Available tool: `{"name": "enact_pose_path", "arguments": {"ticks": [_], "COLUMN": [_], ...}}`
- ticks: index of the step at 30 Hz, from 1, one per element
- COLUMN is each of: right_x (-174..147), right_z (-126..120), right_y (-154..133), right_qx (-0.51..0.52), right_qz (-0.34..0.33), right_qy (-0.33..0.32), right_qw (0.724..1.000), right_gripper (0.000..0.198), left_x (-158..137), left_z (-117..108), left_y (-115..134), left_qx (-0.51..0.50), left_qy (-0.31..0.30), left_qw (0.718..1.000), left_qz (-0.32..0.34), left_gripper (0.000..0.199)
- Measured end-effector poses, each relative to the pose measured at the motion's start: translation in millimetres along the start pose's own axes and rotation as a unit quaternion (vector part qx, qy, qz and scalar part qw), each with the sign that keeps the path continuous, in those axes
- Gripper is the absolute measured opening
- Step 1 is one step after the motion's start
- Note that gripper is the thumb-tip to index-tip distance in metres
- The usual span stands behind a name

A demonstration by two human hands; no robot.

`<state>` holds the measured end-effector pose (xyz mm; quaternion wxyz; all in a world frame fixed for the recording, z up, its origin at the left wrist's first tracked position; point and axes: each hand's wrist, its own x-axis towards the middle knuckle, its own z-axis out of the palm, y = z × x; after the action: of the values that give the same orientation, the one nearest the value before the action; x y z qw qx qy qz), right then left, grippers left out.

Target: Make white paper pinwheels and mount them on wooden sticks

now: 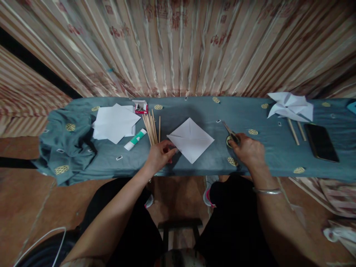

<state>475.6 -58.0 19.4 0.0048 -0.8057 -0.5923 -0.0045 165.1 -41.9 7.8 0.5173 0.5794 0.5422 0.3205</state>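
A creased square of white paper lies turned cornerwise in the middle of the cloth-covered table. Its lower left edge is pinched between the thumb and fingers of my left hand. To the right of the paper, my right hand is closed on a pair of scissors, with the blades pointing up and left, apart from the paper. The fingers partly cover the scissor handles. Just beyond my left hand lies a bunch of thin wooden sticks.
Left of the sticks are a green and white glue stick, a small red box of pins and stacked white paper. Paper pinwheels with sticks and a black phone lie at the right. A pleated curtain hangs behind.
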Motion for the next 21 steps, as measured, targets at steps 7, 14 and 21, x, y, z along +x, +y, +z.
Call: {"name": "enact_pose_path", "arguments": {"ticks": [7, 14, 21], "right_x": [1, 1, -1], "right_z": [-4, 8, 31], "right_y": [-7, -37, -79], "right_qx": [0.004, 0.098, 0.196], "right_qz": [-0.02, -0.145, -0.26], "right_qy": [0.01, 0.08, 0.144], "right_qw": [1.0, 0.981, 0.934], "right_gripper": [0.04, 0.041, 0.036], "left_x": [-6, -5, 0], "left_z": [-13, -44, -108], "left_y": [3, 4, -18], "left_qx": [0.102, 0.186, 0.332], "left_qy": [-0.002, 0.077, 0.219], "left_qw": [0.992, 0.968, 0.908], "left_qz": [0.07, 0.15, 0.13], "left_gripper": [0.015, 0.015, 0.029]}}
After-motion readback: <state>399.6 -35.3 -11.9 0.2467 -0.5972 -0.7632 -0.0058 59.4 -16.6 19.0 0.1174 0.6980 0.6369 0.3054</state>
